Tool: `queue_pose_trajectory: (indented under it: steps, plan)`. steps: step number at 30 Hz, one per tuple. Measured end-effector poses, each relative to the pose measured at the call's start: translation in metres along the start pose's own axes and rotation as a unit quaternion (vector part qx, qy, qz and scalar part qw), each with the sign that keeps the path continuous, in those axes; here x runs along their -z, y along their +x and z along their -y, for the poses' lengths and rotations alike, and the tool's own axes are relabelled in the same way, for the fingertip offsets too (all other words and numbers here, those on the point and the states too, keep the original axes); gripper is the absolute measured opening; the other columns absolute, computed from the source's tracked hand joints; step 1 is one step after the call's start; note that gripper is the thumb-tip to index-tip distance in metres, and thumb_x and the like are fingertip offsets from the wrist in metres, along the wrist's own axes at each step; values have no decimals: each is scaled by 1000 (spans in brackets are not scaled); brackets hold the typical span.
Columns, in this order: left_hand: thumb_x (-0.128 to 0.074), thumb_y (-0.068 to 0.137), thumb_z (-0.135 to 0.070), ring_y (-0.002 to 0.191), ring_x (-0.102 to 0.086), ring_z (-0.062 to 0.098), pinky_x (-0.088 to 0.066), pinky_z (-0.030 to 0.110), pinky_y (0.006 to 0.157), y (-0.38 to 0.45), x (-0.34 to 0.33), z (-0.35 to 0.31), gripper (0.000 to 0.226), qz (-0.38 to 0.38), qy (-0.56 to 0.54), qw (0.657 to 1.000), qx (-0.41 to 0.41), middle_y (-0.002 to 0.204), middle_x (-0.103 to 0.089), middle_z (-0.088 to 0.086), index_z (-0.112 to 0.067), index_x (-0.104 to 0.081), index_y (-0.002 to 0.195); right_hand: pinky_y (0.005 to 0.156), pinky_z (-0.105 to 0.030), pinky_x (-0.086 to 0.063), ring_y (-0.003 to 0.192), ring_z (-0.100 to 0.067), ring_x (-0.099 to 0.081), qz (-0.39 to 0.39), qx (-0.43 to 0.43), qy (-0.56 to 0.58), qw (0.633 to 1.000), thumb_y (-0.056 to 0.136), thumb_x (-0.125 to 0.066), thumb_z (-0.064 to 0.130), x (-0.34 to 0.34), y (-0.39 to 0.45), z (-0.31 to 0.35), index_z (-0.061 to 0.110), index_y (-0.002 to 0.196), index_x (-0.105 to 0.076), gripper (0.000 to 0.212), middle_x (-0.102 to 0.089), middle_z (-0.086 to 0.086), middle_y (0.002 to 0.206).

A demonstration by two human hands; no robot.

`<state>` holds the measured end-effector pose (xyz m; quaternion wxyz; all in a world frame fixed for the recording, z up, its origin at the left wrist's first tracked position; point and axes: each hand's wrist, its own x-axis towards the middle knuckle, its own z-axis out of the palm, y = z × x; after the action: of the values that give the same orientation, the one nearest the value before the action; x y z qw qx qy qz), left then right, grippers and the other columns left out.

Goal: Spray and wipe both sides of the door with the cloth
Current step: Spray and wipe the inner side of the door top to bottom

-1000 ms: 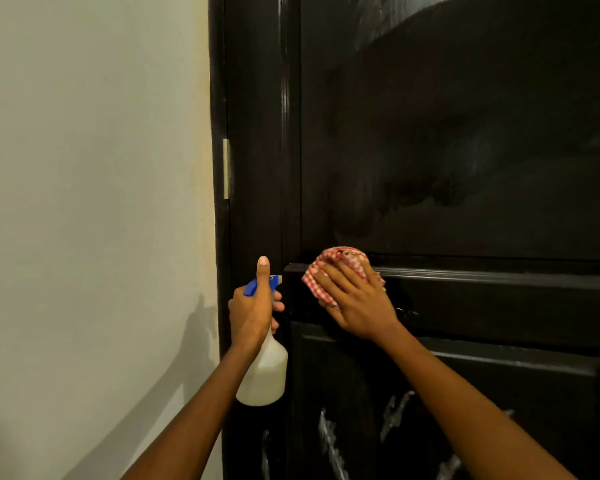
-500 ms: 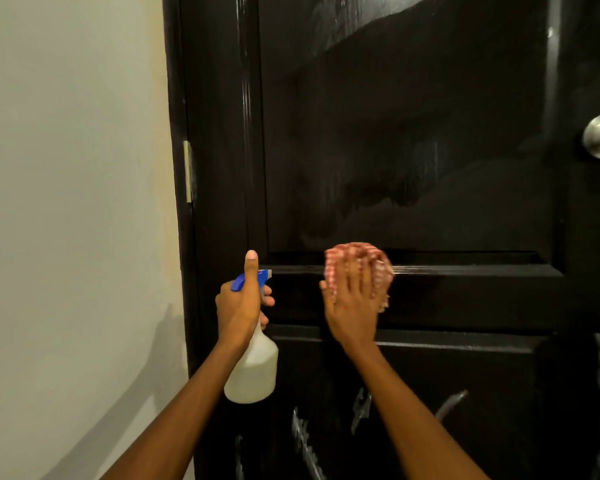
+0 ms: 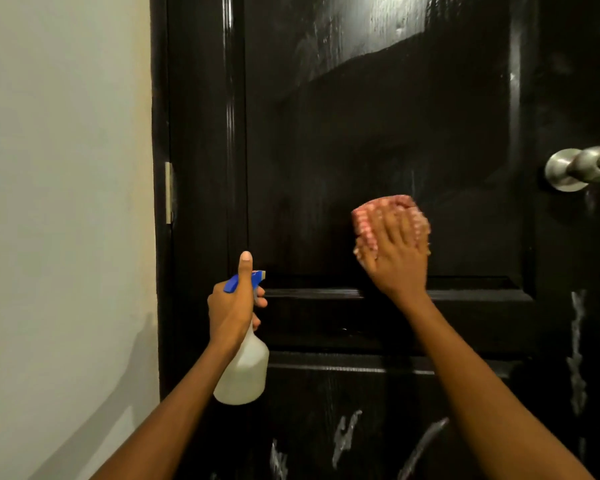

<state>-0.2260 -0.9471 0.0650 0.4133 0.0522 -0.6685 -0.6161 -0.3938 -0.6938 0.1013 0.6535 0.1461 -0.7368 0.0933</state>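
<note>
With my right hand (image 3: 397,258) flat on the checked cloth (image 3: 388,220), I should press evenly across the door panel (image 3: 378,133), while my left hand (image 3: 232,306) grips the spray bottle (image 3: 245,372).

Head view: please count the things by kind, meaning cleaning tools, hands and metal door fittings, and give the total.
Cleaning tools: 2, the spray bottle and the red checked cloth
Hands: 2, left hand and right hand
Metal door fittings: 2, the door knob and the hinge
Total: 6
</note>
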Motion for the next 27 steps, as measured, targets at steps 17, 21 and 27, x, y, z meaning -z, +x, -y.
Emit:
queue_pose_trajectory:
  steps: [17,21,27]
  plan:
    - [-42,89,-76,41,-53,20,-45,29,41,-29,-72,-35,83,94,-40,994,-24,66,-70,16,1,-71,77,125,-46,-8,155,-23,-16,28,106,-52,993,98,-51,49,19,-46,-75,27,158,-30,68,-22,-3,166]
    - [-43,86,-77,39,-51,17,-43,27,39,-39,-95,-52,85,130,-74,989,-17,68,-70,17,4,-70,79,125,-53,-3,156,-27,-6,13,-252,-19,967,101,-31,55,40,-70,-127,24,160,-3,72,-13,-9,168]
    - [-43,88,-76,39,-52,16,-44,27,40,-40,-129,-76,84,162,-83,982,-43,71,-70,20,2,-70,76,120,-65,-8,152,-39,-18,-22,-285,-19,958,101,-34,51,28,-9,-77,13,158,-25,70,-27,-18,163]
